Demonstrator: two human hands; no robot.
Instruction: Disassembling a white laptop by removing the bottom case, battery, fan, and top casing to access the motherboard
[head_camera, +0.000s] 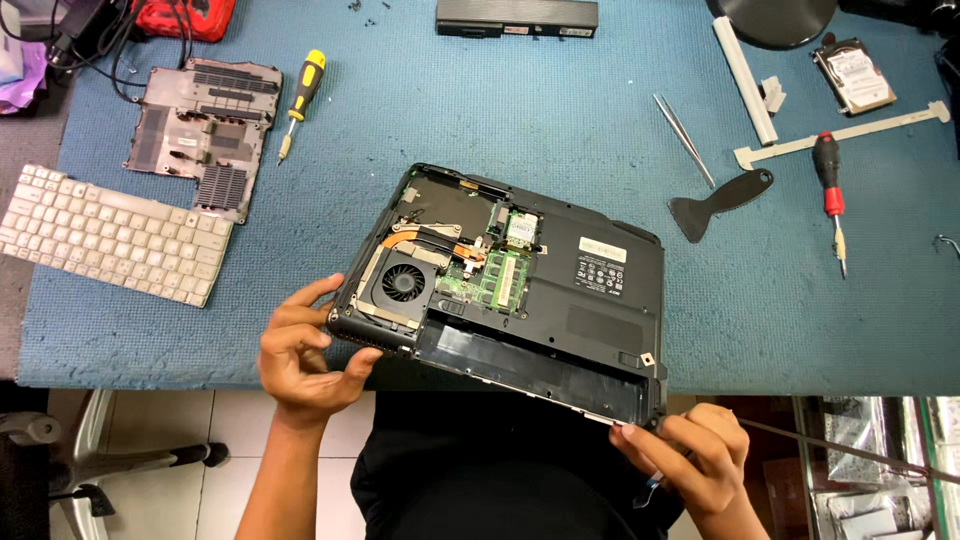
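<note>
A black laptop base (590, 300) lies upside down and skewed at the near edge of the blue mat (480, 110), its bottom cover off so the fan (403, 282), copper heat pipe and green circuit board (490, 280) show. My left hand (305, 355) grips its near left corner by the fan. My right hand (690, 450) holds the near right corner, fingers curled around the edge, with a small light part pinched under them. The battery bay along the near edge is empty.
On the mat: removed bottom cover (205, 135), yellow screwdriver (302, 100), white keyboard (115, 235), battery (517, 17), tweezers (685, 138), black pry tool (720, 205), red screwdriver (830, 195), white strips (745, 80), hard drive (853, 77). A chair base (100, 460) stands below left.
</note>
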